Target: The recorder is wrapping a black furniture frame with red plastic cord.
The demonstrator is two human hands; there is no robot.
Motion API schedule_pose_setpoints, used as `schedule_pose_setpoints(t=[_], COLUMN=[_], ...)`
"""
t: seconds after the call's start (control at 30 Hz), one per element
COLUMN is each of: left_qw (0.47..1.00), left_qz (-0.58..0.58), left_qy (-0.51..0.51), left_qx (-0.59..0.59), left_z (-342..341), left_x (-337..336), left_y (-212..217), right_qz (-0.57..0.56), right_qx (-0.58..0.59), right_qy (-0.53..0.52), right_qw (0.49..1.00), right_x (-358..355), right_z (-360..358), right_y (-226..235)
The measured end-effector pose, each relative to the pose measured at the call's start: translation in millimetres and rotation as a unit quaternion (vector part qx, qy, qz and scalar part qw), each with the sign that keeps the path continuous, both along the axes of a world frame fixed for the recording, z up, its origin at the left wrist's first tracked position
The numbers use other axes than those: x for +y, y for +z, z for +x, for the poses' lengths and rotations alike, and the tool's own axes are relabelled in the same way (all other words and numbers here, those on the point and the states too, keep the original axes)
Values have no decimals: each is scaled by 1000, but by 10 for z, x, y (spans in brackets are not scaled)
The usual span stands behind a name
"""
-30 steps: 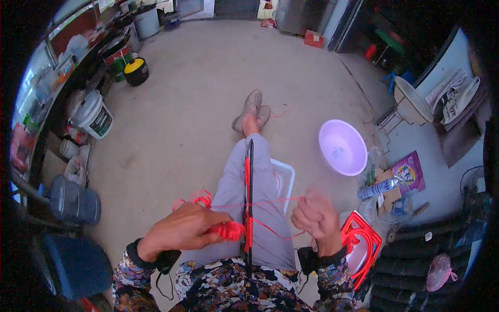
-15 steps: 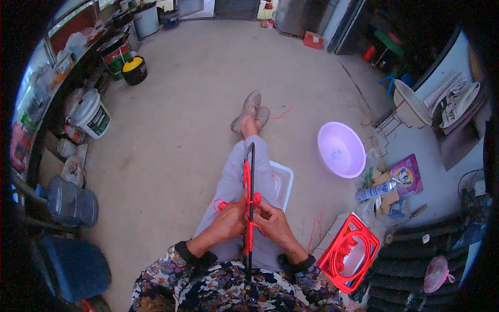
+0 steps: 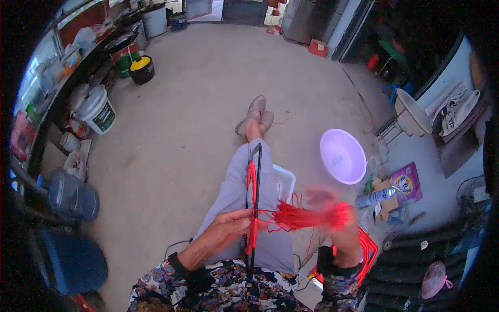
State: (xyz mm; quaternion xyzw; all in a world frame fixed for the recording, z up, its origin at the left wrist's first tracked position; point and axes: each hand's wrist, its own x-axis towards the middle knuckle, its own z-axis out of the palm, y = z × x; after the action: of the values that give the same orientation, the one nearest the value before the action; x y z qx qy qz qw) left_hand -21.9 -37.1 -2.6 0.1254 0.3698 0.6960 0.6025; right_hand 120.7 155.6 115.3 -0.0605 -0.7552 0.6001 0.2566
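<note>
Your left hand sits on your lap, fingers curled and pinched onto the black rod where the red cord is wound along it. The rod lies lengthwise over your grey-trousered leg, far end pointing toward your shoes. Your right hand is out to the right, blurred; it appears closed around a bundle of red strands, but exact finger spread cannot be read. The strands stretch taut from the rod across to that hand. Just beyond your leg: a white tray on the concrete floor. Further right: a lilac basin. A red basket lies just beside your right forearm.
</note>
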Motion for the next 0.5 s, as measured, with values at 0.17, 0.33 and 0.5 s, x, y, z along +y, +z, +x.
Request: schedule_pose_setpoints(t=[0.17, 0.33, 0.5], left_qw=[994, 984, 983], left_qz=[30, 68, 69], left_qy=[16, 15, 12], left_qx=[-100, -162, -168], left_z=[53, 86, 89], left_x=[89, 142, 148], left_y=[-94, -201, -192], right_qz=[-392, -432, -243], right_qx=[247, 261, 66], right_qy=[65, 82, -252], right_qw=[884, 859, 934], right_x=[124, 489, 515], right_z=[547, 1388, 1860], right_y=[327, 442, -165])
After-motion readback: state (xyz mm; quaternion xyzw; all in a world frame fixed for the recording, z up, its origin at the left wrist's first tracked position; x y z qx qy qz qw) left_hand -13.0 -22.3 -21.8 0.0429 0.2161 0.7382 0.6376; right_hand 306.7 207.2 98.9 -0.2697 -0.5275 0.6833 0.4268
